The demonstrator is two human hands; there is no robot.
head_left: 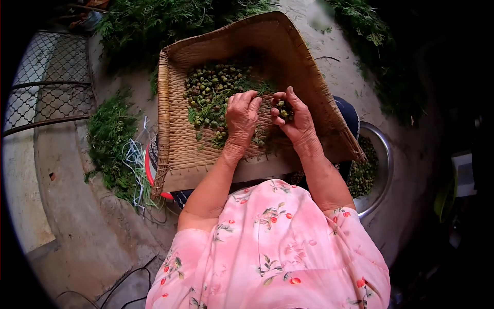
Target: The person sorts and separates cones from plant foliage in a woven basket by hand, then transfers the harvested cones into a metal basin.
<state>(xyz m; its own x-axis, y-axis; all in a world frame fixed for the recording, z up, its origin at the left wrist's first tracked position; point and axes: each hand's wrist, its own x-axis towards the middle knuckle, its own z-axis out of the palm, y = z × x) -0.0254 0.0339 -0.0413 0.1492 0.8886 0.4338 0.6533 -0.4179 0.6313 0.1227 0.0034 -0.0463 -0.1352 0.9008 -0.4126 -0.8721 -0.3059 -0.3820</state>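
Observation:
A woven wicker scoop basket (177, 149) rests across my lap, its open side towards me. Small round green-brown cones (206, 85) lie heaped in its left and back part, mixed with bits of feathery green sprig (254, 86). My left hand (242, 117) hovers over the basket's middle, fingers curled in to the thumb; whatever may be between the tips is hidden. Just to its right, my right hand (297, 117) is cupped round a few cones (283, 109), which show between thumb and fingers. The two hands are close together but apart.
Right of my lap, a round metal basin (387, 159) holds many more cones (364, 177). Leafy green branches (149, 31) are piled behind the basket, with another heap (110, 139) and white plastic strips (136, 172) at left. A metal lattice (49, 77) stands far left; a dark cable (126, 278) lies on the floor.

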